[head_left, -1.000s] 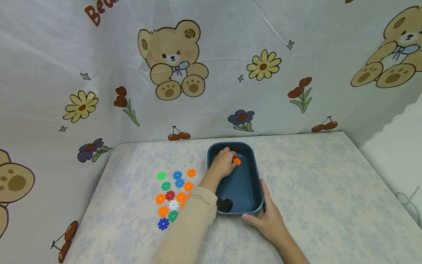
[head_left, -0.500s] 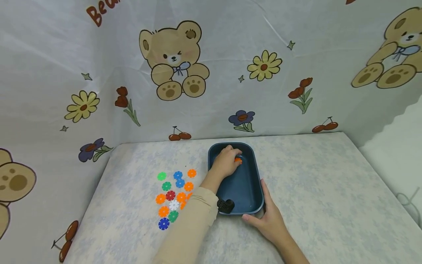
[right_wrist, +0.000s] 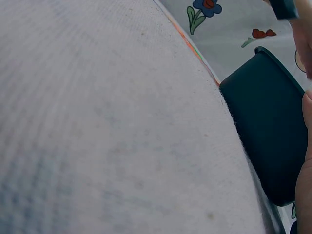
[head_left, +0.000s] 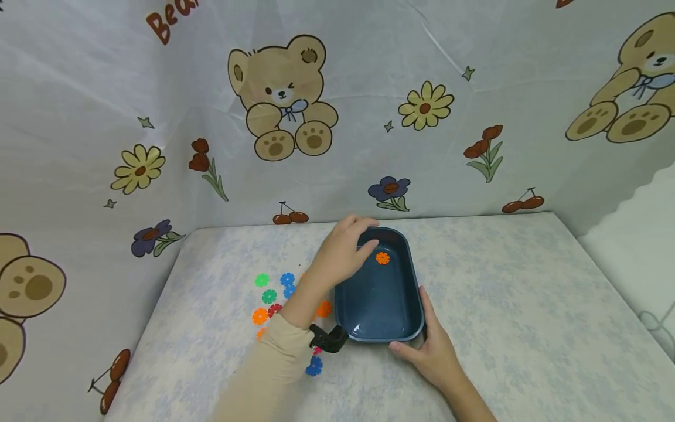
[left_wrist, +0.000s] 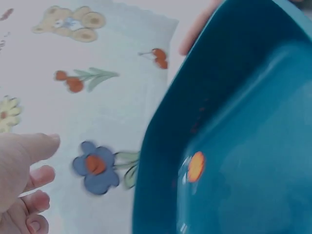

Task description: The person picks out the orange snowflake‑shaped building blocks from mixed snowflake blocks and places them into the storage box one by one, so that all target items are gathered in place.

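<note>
A dark blue tray (head_left: 405,328) sits mid-table. One orange flower disc (head_left: 382,258) lies flat on its floor near the far end, also seen as the orange disc (left_wrist: 196,165) in the left wrist view. My left hand (head_left: 364,234) hovers over the tray's far left corner, fingers loosely curled and holding nothing. Its fingers (left_wrist: 29,195) show bare beside the tray rim (left_wrist: 161,126). My right hand (head_left: 426,337) grips the tray's near right corner, thumb on the front rim and fingers along the side. The right wrist view shows the tray's outer wall (right_wrist: 268,131).
Several coloured flower discs lie left of the tray, among them a green disc (head_left: 262,280), an orange disc (head_left: 259,316) and a blue disc (head_left: 314,366), partly under my left forearm. A bear-print cloth backdrop (head_left: 337,146) walls the back and left sides. The table edge runs at the right.
My left hand let go of the orange disc, rose and drew back left out of the tray. The disc now lies alone in the tray. The right hand has stayed put.
</note>
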`<control>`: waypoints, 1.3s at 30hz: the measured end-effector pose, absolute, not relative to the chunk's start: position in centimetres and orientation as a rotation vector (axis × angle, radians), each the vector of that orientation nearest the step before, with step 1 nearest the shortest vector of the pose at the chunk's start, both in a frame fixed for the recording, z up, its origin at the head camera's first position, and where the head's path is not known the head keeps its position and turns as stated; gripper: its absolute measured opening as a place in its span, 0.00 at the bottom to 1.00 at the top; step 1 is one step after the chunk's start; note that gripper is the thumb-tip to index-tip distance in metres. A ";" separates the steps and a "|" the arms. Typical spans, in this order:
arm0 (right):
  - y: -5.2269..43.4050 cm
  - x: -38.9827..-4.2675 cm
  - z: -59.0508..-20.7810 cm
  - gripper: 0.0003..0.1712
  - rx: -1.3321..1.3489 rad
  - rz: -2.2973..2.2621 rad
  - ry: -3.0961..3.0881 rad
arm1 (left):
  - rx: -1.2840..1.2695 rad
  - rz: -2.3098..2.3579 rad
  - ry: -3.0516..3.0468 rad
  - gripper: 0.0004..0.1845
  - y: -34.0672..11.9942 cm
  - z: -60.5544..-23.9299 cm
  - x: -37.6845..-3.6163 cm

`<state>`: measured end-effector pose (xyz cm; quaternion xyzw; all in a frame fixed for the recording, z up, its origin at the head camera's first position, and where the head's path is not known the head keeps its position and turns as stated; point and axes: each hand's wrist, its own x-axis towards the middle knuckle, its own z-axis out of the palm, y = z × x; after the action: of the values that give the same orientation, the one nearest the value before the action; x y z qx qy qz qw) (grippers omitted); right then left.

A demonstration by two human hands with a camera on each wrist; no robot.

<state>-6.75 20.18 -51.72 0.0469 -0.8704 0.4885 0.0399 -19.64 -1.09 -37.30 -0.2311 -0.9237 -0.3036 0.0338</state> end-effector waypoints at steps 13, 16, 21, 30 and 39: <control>20.4 -6.8 -51.6 0.73 0.114 1.467 -2.681 | -0.289 -0.882 -2.923 0.21 -11.2 -42.3 -17.9; 20.4 -6.8 -51.6 0.73 0.105 1.469 -2.683 | -0.223 -0.867 -3.023 0.23 -12.3 -44.7 -17.8; 20.4 -6.8 -51.7 0.73 0.111 1.467 -2.675 | -0.204 -0.852 -3.099 0.25 -12.9 -47.3 -17.9; 20.3 -6.8 -51.8 0.73 0.125 1.474 -2.667 | -0.210 -0.840 -3.089 0.20 -12.5 -48.6 -18.0; 20.1 -6.8 -51.8 0.73 0.135 1.463 -2.664 | -0.201 -0.808 -3.073 0.19 -12.0 -48.8 -18.0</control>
<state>-6.83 20.15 -51.76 0.0442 -0.8746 0.4803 0.0499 -18.03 -12.00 -48.77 -0.0631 -0.9650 -0.2538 -0.0209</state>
